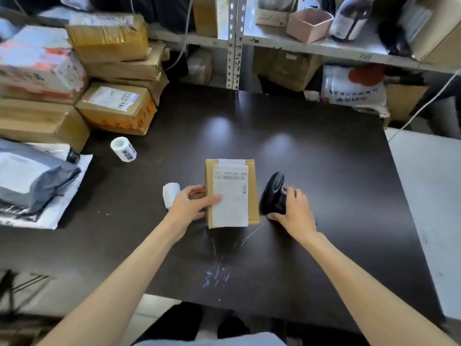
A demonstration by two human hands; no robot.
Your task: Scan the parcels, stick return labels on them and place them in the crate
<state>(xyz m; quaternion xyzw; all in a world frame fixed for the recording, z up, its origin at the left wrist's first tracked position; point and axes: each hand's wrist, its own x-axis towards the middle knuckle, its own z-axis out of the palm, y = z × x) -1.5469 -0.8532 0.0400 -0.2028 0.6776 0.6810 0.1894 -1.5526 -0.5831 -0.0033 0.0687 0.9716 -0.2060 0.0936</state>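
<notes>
A dark table (311, 171) fills the middle of the view. Behind its far edge stands a metal shelf (324, 47), bearing a pink tub (308, 25) and a dark bottle (350, 17). Under that shelf, beyond the table's far right corner, sits a white printed sack (354, 89).

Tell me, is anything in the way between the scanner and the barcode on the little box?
Nothing visible is. The right hand grips the black scanner just right of the small parcel, which the left hand steadies. The barcode label faces up, uncovered except for the left thumb on its edge.
</notes>
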